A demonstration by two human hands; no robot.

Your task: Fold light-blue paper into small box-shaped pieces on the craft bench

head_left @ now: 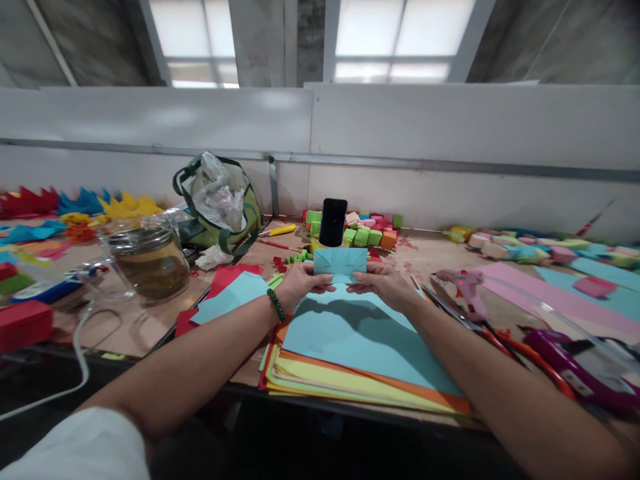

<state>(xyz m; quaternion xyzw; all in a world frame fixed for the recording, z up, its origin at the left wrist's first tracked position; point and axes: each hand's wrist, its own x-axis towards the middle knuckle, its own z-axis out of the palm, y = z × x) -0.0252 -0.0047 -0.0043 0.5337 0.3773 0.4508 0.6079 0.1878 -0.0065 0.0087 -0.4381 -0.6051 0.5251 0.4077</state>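
A piece of folded light-blue paper (340, 264) is held up above the middle of the surface (135, 330), its left end gripped between the thumb and fingers of the left hand (302, 280) and its right end pinched in the same way by the right hand (384, 283). A green beaded bracelet (275, 305) is worn on the left wrist. Below the hands, a stack of coloured sheets (370, 340) is laid along the front edge of the surface, topped by a light-blue one, with yellow and orange layers exposed at its near side. Beyond the folded piece, a dark-screened phone (333, 222) is propped upright towards the back edge, and small paper blocks (367, 237) in green, pink, red and orange are heaped beside and behind it. To the left, red and light-blue sheets (233, 297) are overlapped near the stack, a lidded clear jar (150, 260) of brownish liquid is set farther out, and a green bag (250, 210) stuffed with clear plastic is placed nearer the back edge. Towards the front right corner, a purple tool (583, 370) is seen, with a pink glue gun (470, 287) positioned farther back, near a long pink sheet (560, 293)
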